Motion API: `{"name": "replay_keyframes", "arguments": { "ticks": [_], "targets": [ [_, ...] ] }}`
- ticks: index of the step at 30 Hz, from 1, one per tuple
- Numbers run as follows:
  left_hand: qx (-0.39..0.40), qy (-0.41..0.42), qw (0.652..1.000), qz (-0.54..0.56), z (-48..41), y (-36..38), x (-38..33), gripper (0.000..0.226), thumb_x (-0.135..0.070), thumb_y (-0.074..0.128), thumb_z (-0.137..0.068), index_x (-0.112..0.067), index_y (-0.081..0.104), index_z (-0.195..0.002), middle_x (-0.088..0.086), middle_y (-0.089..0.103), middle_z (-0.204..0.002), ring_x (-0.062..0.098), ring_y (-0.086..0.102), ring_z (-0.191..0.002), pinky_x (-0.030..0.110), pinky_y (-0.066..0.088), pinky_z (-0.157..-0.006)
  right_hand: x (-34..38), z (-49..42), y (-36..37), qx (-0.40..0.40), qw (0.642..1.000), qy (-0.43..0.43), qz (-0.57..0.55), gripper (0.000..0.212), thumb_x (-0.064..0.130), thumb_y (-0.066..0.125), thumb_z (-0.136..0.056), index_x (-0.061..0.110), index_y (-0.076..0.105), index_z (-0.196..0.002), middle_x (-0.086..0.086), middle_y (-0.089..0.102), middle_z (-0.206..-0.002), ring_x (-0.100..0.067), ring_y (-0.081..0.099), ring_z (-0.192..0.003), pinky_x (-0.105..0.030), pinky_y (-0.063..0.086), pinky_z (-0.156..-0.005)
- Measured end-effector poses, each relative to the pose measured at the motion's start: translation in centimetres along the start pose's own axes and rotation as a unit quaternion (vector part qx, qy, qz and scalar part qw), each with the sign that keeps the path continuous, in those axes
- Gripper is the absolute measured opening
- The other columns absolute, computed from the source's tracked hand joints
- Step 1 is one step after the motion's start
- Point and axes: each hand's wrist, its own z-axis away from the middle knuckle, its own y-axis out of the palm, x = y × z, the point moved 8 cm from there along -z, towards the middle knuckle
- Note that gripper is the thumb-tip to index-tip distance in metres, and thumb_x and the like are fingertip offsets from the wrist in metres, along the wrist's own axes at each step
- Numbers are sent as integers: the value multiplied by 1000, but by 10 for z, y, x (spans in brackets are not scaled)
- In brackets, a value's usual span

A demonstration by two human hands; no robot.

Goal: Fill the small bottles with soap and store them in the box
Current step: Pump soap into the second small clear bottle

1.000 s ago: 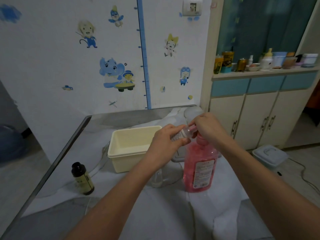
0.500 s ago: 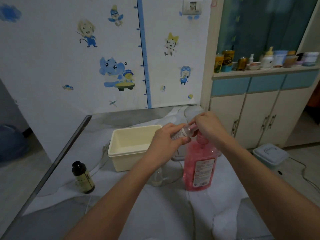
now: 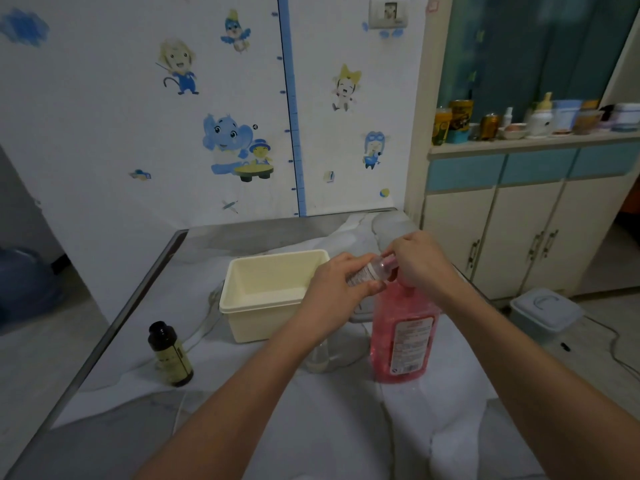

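On the white-covered table (image 3: 346,427) by the stickered wall (image 3: 104,98), your left hand (image 3: 337,289) grasps the small bottle (image 3: 367,271), tilted, mouth up-right; your right hand (image 3: 420,259) presses the pink soap bottle (image 3: 403,337).

Two bare forearms, no sleeves in view, left hand (image 3: 337,289) and right hand (image 3: 420,261) bare, no rings, watch or gloves
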Motion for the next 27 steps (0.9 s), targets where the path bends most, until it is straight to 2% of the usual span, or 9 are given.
{"name": "replay_keyframes", "arguments": {
  "ticks": [2, 3, 6, 13, 16, 19, 20, 24, 27],
  "targets": [
    [-1, 8, 1000, 5, -1, -3, -4, 39, -20, 75, -80, -28, 68, -117, 8, 61, -94, 12, 56, -81, 19, 41, -72, -1, -3, -4, -17, 1000, -7, -20, 14, 12, 65, -80, 9, 74, -91, -4, 70, -82, -17, 68, -76, -24, 54, -64],
    [-1, 11, 1000, 2, -2, -4, -6, 39, -21, 75, -80, -29, 68, -118, 8, 61, -95, 13, 57, -83, 22, 42, -74, 2, -7, -5, -14, 1000, -22, -10, 17, 14, 57, -83, 6, 72, -86, -3, 68, -73, -21, 69, -72, -30, 53, -61],
    [3, 12, 1000, -8, -5, -5, -7, 40, -22, 74, -80, -30, 67, -119, 9, 61, -95, 14, 57, -84, 24, 41, -75, -1, -11, -7, -14, 999, -10, -38, 29, 14, 43, -87, 6, 69, -76, -1, 63, -56, -19, 60, -52, -31, 50, -54],
    [1, 0, 1000, -3, -1, 2, 4, 39, -21, 75, -80, -28, 68, -117, 6, 60, -92, 12, 55, -80, 15, 39, -68, -11, -9, -1, -28, 999, -21, -16, 29, 18, 44, -83, 16, 65, -63, 6, 62, -48, -13, 59, -46, -28, 49, -47],
    [2, 2, 1000, -8, 0, 3, 4, 38, -22, 75, -80, -27, 68, -117, 6, 60, -91, 9, 53, -78, 11, 36, -66, -12, -6, 0, -29, 999, -9, -43, 28, 18, 45, -83, 8, 69, -74, 3, 63, -53, -18, 63, -51, -30, 50, -49],
    [2, 2, 1000, -5, -1, 0, 0, 39, -22, 75, -80, -27, 68, -118, 6, 60, -92, 12, 55, -81, 13, 37, -68, -8, -5, -5, -23, 999, 1, -40, 15, 17, 67, -78, 9, 71, -90, -4, 69, -81, -25, 68, -83, -32, 53, -69],
    [2, 7, 1000, -6, -2, -1, -3, 38, -22, 74, -80, -27, 68, -118, 6, 60, -92, 13, 56, -81, 14, 38, -69, -4, -4, -7, -31, 999, -13, -29, 17, 15, 71, -77, 9, 72, -93, -5, 69, -86, -22, 67, -85, -32, 53, -74],
    [10, 24, 1000, -11, -4, -4, -8, 36, -24, 74, -80, -33, 68, -115, 9, 61, -94, 17, 57, -84, 28, 43, -75, -4, -11, -7, -18, 999, -8, -39, 26, 16, 47, -84, 10, 68, -69, -1, 66, -57, -20, 62, -55, -36, 53, -59],
    [8, 20, 1000, -9, -3, -2, -3, 38, -22, 74, -80, -30, 68, -117, 7, 61, -93, 14, 57, -82, 22, 42, -73, -7, -12, -3, -22, 999, -16, -17, 25, 18, 46, -82, 10, 66, -68, 1, 64, -53, -18, 61, -50, -36, 54, -54]
  ]
}}
